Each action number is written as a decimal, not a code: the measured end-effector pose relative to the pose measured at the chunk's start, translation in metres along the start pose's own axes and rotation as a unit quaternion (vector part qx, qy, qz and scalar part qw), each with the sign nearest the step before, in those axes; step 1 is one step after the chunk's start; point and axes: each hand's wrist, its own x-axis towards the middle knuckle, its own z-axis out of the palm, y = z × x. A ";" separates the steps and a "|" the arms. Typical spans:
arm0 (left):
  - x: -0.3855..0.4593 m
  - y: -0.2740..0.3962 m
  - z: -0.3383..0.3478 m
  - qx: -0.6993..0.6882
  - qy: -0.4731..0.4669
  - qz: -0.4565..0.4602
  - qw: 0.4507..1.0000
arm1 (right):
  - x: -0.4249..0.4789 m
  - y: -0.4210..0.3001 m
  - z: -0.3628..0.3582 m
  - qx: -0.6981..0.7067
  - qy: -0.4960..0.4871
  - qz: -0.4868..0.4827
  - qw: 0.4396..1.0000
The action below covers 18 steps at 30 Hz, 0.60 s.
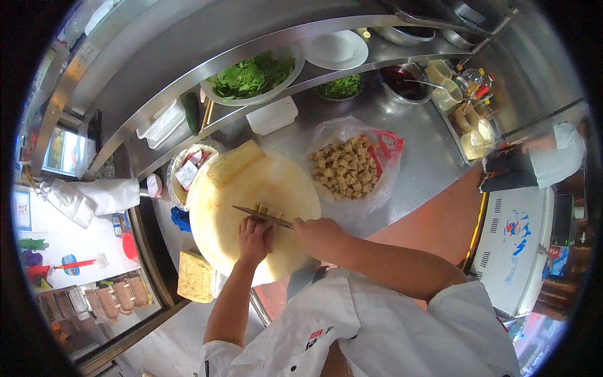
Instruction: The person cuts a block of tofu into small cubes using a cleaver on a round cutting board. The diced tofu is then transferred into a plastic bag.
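A thick round chopping block [254,184] lies before me. Its near part bears a small tofu-like block [269,212], partly hidden by the knife and my fingers. My right hand [320,235] grips the handle of a kitchen knife [264,216], whose blade lies across that block. Bent fingers of my left hand [256,238] rest on the food against the blade. A larger slab of the same food [235,162] lies on the block's far left part. Right of the block, an open plastic bag [391,160] holds many tan cubes [344,167].
Another slab [195,277] sits at the counter's left edge, near a blue cloth [181,219]. Beyond are a white container [272,116], a bowl of dark red liquid [406,82] and a shelf with a bowl of leafy greens [254,77]. A person [556,155] stands at far right.
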 end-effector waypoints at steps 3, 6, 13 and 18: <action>0.004 0.001 0.000 -0.043 -0.009 0.001 0.999 | 0.003 0.000 0.001 0.015 -0.001 0.006 1.000; 0.001 -0.002 0.006 -0.075 -0.018 -0.005 0.997 | 0.013 0.013 0.034 0.004 0.042 -0.006 0.999; 0.001 -0.004 0.003 -0.082 -0.073 -0.052 0.993 | 0.050 0.037 0.071 0.034 0.057 0.018 0.998; -0.009 0.009 -0.014 -0.017 -0.054 -0.006 0.998 | 0.029 0.025 0.036 0.065 0.059 0.015 0.996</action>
